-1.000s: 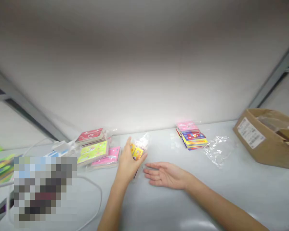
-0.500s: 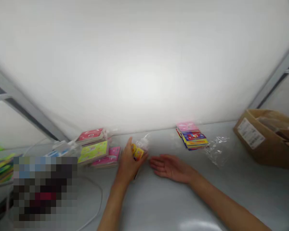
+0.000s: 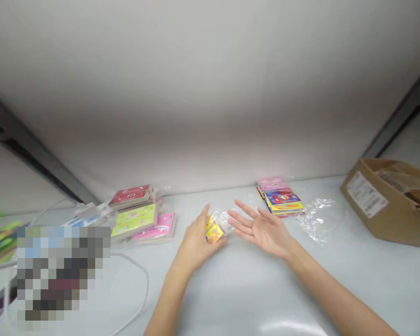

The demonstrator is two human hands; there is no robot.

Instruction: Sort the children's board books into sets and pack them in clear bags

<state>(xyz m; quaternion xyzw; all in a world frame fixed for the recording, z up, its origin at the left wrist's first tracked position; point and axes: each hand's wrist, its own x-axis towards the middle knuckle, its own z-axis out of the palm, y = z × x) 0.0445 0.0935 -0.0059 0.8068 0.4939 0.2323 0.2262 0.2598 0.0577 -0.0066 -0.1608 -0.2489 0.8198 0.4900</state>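
My left hand (image 3: 198,240) is curled round a small yellow pack of cards (image 3: 215,233), which sits in a clear plastic sleeve (image 3: 226,219). The palm and fingers hide part of the pack. To its right, my right hand (image 3: 262,227) is open, palm turned up and fingers spread, with nothing in it. Its fingertips are close to the sleeve; I cannot tell whether they touch. Behind the right hand lies a stack of colourful cards (image 3: 282,198), pink at the back and blue and yellow in front.
Wrapped card packs lie at the left: red (image 3: 131,195), green (image 3: 135,219) and pink (image 3: 159,226). A crumpled clear bag (image 3: 317,221) lies right of the stack. A cardboard box (image 3: 402,219) stands at the far right. A white cable (image 3: 145,291) curves across the grey table (image 3: 252,298).
My left hand and the yellow pack have shifted right. My right hand has risen slightly, moved right and spread its fingers. The wall looks darker.
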